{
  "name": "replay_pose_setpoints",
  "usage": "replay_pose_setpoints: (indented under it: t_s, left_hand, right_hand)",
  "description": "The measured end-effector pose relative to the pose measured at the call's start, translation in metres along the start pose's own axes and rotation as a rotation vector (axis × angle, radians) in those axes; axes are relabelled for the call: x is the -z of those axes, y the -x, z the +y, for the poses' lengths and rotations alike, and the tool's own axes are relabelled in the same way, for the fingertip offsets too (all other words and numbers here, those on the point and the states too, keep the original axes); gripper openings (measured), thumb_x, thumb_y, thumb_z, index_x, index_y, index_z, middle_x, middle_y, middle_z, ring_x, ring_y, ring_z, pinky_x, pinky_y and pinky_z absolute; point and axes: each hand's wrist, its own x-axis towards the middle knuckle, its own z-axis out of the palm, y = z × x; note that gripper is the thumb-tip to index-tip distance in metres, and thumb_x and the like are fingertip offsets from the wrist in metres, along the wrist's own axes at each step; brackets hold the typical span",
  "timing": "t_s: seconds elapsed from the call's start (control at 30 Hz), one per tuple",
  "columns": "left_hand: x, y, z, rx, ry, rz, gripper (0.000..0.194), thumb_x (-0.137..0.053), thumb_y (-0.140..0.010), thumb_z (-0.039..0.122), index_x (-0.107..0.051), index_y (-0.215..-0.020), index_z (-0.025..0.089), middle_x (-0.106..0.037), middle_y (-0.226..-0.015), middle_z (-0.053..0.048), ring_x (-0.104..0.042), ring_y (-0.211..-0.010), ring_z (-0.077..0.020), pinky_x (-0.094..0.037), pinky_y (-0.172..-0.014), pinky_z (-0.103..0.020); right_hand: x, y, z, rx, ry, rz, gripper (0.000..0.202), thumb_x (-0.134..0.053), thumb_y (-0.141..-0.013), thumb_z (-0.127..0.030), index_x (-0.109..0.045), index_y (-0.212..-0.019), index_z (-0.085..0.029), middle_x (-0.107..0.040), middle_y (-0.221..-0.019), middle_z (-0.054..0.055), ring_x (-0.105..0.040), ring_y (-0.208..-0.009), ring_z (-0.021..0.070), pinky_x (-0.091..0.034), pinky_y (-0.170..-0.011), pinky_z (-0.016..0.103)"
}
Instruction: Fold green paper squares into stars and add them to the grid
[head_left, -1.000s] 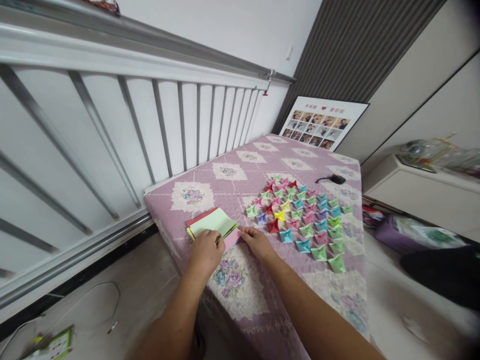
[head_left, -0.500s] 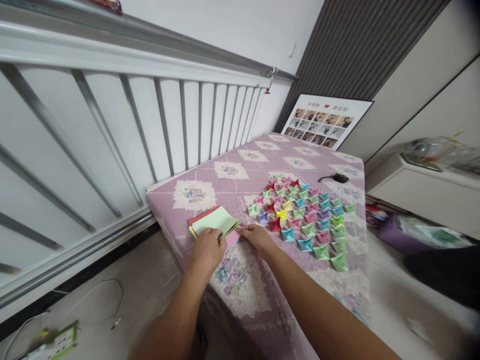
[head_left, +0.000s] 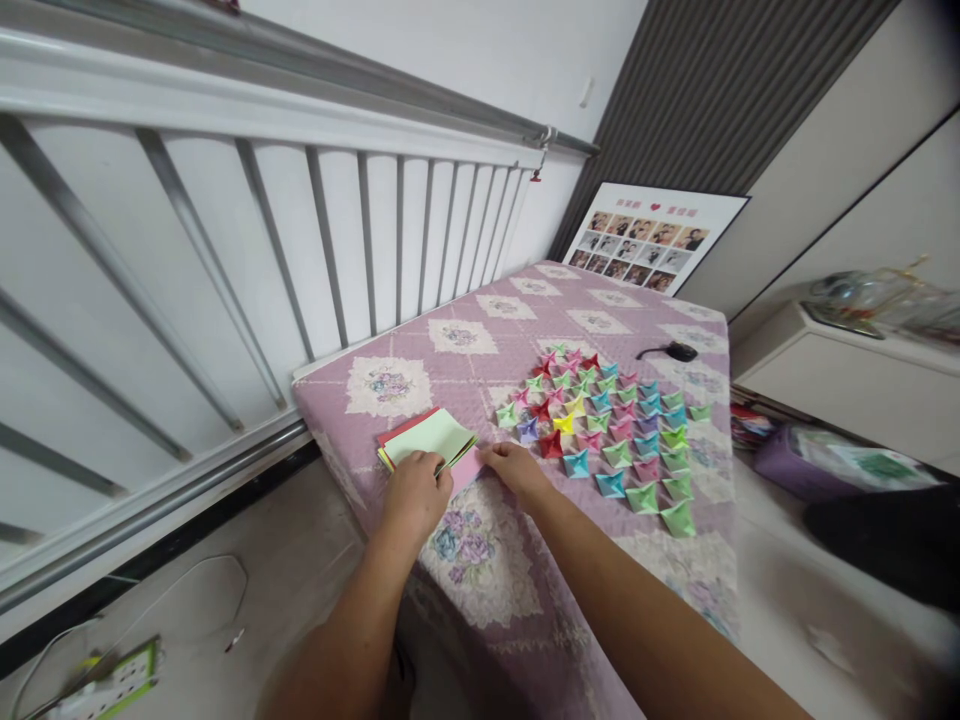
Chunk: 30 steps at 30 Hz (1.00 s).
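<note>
A stack of coloured paper (head_left: 431, 436), pale green on top with red and yellow edges showing, lies near the cloth's left front edge. My left hand (head_left: 416, 487) rests on its near side, fingers curled over the edge, the grip partly hidden. A pink sheet of paper (head_left: 466, 471) sticks out from beneath the stack towards me. At its right corner my right hand (head_left: 512, 467) is closed in a pinch. Just right of that hand, several rows of small folded paper shapes (head_left: 617, 454) in green, red, blue, pink and yellow stand on the floral cloth (head_left: 491, 350).
White railings (head_left: 337, 240) run along the left side. A small black object with a thin tail (head_left: 679, 351) lies beyond the folded shapes. At the back leans a photo board (head_left: 652, 240). A power strip (head_left: 112, 685) and cable are on the floor at lower left.
The pink sheet shows a little more beside the stack, towards my right hand. Both hands stay in nearly the same places, and the view has shifted slightly.
</note>
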Motion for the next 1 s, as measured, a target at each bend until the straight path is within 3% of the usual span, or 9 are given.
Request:
replay_pose_setpoints:
  t_s: [0.17, 0.5, 1.0]
  left_hand:
    - [-0.0004, -0.0006, -0.0011, -0.01, 0.013, -0.004, 0.021, -0.046, -0.086, 0.026, -0.065, -0.093, 0.019, -0.065, -0.093, -0.008, -0.058, -0.095, -0.0206, -0.041, -0.083, -0.029]
    - [0.0029, 0.0006, 0.0008, -0.022, 0.02, -0.002, 0.021, -0.048, -0.085, 0.026, -0.065, -0.095, 0.019, -0.065, -0.094, -0.008, -0.058, -0.096, -0.0208, -0.041, -0.084, -0.029]
    - [0.0011, 0.001, -0.0003, -0.028, 0.038, 0.016, 0.022, -0.047, -0.085, 0.027, -0.066, -0.094, 0.019, -0.066, -0.093, -0.008, -0.058, -0.095, -0.0209, -0.041, -0.084, -0.03]
  right_hand:
    - [0.0013, 0.0005, 0.0029, -0.022, -0.044, -0.019, 0.022, -0.06, -0.068, -0.039, -0.058, -0.066, -0.017, -0.041, -0.044, -0.008, -0.031, -0.042, 0.0065, -0.024, -0.044, 0.021]
    - [0.0022, -0.0068, 0.0071, -0.082, -0.123, -0.058, 0.027, -0.063, -0.065, -0.044, -0.059, -0.07, -0.017, -0.041, -0.045, -0.008, -0.03, -0.04, 0.0059, -0.022, -0.042, 0.02]
    - [0.0021, -0.0046, 0.0053, -0.122, -0.213, -0.047, 0.023, -0.066, -0.066, -0.04, -0.061, -0.07, -0.018, -0.046, -0.047, -0.007, -0.036, -0.043, 0.0072, -0.03, -0.046, 0.021]
